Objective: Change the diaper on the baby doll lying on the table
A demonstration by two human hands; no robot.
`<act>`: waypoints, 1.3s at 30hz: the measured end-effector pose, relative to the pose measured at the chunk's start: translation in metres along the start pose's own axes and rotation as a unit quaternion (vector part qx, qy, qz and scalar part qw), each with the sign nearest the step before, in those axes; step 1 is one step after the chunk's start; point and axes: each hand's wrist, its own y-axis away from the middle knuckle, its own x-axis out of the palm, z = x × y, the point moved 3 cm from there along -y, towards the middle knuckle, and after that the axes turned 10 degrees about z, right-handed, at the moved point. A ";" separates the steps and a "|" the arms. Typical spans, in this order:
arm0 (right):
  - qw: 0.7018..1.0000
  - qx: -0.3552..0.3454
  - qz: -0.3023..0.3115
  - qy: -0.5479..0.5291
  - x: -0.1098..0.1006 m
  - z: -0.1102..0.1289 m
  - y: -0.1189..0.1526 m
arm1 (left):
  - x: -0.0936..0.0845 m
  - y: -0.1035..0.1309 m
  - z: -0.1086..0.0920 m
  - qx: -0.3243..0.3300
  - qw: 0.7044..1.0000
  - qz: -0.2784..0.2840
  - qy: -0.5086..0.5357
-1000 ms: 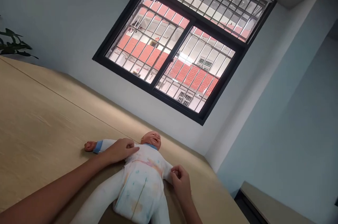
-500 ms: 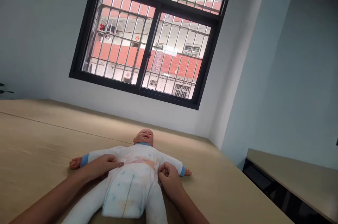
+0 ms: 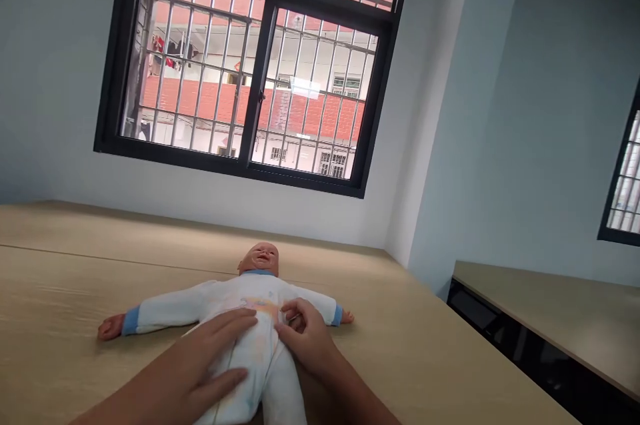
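A baby doll (image 3: 260, 291) lies on its back on the wooden table (image 3: 400, 338), head toward the window, arms spread out. It wears a white outfit with blue cuffs and collar. Over its belly and hips is a white diaper (image 3: 255, 351) with pale coloured marks. My left hand (image 3: 215, 351) lies across the diaper's left side, its fingers apart. At the right side of the doll's waist is my right hand (image 3: 305, 335), with thumb and fingers curled at the diaper's edge; the fingertips are partly hidden.
Behind the table a barred window (image 3: 250, 78) is set in the pale wall. A second table (image 3: 540, 305) with a dark front stands at the right, and part of another window (image 3: 625, 178) shows at the right edge.
My left hand has moved from the doll's waist onto the front of the diaper, and its fingers have spread. My right hand stays at the waist. The view has shifted to the right.
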 end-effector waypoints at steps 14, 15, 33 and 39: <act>0.993 0.059 -0.054 0.092 0.006 0.005 -0.005 | -0.001 -0.024 -0.038 0.073 0.985 0.107 -0.113; 0.993 0.093 -0.054 0.054 0.004 0.002 -0.006 | -0.002 -0.025 -0.041 0.067 0.985 0.113 -0.112; 0.964 0.208 -0.041 -0.160 -0.012 -0.013 -0.008 | 0.017 -0.064 -0.058 0.083 0.974 0.072 -0.199; 0.963 0.195 -0.026 -0.186 -0.014 -0.023 -0.010 | 0.022 -0.075 -0.054 0.059 0.973 0.043 -0.220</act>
